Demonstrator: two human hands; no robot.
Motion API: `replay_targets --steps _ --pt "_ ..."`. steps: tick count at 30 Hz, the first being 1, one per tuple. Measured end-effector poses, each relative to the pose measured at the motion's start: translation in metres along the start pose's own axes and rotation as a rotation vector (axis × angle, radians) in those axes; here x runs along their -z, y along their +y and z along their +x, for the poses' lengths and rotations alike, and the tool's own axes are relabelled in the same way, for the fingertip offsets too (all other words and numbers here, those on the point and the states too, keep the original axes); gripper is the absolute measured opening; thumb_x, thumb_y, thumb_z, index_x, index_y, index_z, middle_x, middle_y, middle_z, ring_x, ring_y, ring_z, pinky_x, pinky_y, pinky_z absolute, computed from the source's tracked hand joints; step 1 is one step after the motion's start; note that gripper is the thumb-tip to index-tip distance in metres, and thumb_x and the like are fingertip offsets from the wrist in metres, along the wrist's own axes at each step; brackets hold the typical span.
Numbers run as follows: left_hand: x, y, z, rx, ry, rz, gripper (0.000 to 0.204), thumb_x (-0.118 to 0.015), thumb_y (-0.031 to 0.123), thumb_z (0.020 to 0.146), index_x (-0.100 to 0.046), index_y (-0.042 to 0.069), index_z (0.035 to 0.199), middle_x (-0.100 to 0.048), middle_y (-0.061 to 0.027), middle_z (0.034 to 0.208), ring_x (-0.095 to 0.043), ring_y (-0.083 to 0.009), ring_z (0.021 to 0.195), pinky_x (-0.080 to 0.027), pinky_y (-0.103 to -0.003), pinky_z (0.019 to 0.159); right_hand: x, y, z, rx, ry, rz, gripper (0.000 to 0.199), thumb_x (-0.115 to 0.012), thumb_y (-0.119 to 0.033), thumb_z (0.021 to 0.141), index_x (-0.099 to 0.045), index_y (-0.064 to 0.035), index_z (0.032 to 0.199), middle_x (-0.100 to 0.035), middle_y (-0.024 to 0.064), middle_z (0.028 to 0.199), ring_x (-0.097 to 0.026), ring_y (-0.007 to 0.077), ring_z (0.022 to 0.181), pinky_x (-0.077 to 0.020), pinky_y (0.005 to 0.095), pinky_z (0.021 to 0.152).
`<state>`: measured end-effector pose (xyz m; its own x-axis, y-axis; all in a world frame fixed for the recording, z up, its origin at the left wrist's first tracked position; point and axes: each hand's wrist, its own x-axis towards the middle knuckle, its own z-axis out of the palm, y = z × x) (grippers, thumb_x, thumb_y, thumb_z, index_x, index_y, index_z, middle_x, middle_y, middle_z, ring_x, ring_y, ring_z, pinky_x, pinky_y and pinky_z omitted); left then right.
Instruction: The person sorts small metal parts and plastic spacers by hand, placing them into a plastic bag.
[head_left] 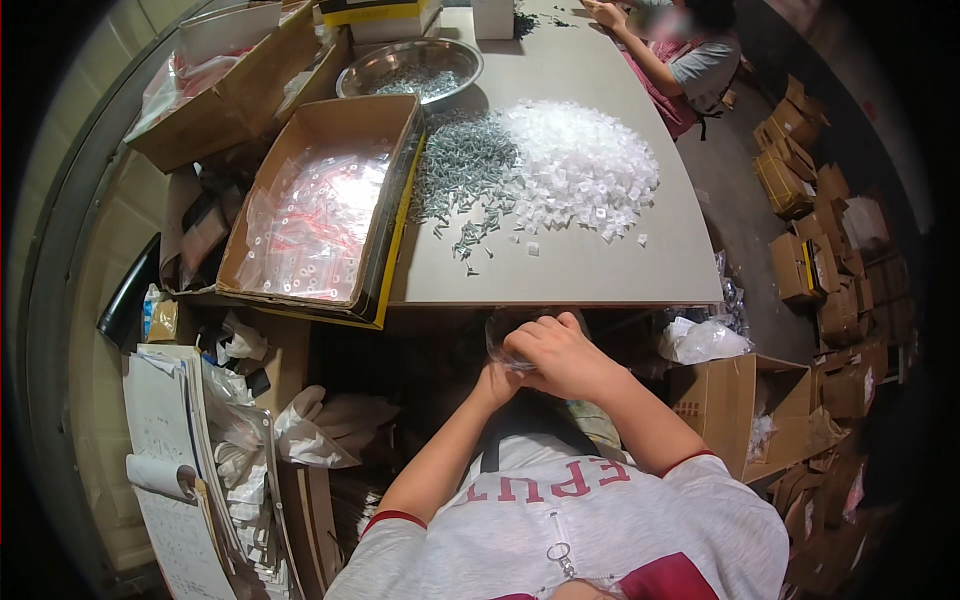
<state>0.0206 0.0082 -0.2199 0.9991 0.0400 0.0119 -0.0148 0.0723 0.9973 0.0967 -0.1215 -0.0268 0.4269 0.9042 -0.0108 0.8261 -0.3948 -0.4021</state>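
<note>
Just below the table's near edge, my two hands are together at a clear plastic bag [497,335]. My right hand [565,352] is on top, its fingers bent and closed on the bag. Under it and to the left is my left hand [497,384], touching the bag's lower part; its fingers are mostly hidden by the right hand and the bag. Beyond them on the table lie a heap of grey screws [460,165] and, touching it on the right, a heap of small white plastic pieces [585,165].
A cardboard box [235,255] of small clear bags with red strips stands at the left of the pale table [560,280]. Behind it is a metal bowl [350,90]. Papers [165,430] lie at lower left, cartons [710,405] at right. Another person [705,75] sits far right.
</note>
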Motion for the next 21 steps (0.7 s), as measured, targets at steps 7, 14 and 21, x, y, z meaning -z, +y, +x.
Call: replay_targets --steps 7,14,21 --pt "0.051 0.073 -0.025 0.320 -0.138 0.184 0.047 -0.082 0.023 0.078 -0.063 0.002 0.116 -0.066 -0.0097 0.113 -0.062 -0.0187 0.106 -0.050 -0.035 0.091 0.023 -0.005 -0.007 0.100 0.145 0.143 0.021 -0.075 -0.019 0.080 -0.067 -0.0133 0.099 -0.062 0.0045 0.112 -0.056 0.0242 0.113 -0.0377 0.0445 0.095" --pt "0.050 0.176 -0.049 0.095 -0.335 -0.103 0.055 -0.086 0.019 0.074 -0.061 -0.003 0.117 -0.065 -0.0080 0.114 -0.062 -0.0178 0.100 -0.050 -0.033 0.089 0.029 -0.042 0.000 0.394 0.158 0.340 0.015 -0.076 -0.017 0.079 -0.068 -0.0098 0.089 -0.062 0.0061 0.118 -0.057 0.0270 0.113 -0.0412 0.0457 0.094" --pt "0.035 0.211 -0.050 -0.348 0.120 0.253 0.010 -0.074 0.005 0.083 -0.069 0.001 0.091 -0.069 -0.0111 0.091 -0.064 -0.0223 0.083 -0.050 -0.031 0.077 0.041 -0.033 -0.011 0.283 0.327 0.529 0.019 -0.081 -0.013 0.078 -0.065 -0.0064 0.088 -0.068 0.0081 0.083 -0.066 0.0258 0.075 -0.0528 0.0357 0.066"
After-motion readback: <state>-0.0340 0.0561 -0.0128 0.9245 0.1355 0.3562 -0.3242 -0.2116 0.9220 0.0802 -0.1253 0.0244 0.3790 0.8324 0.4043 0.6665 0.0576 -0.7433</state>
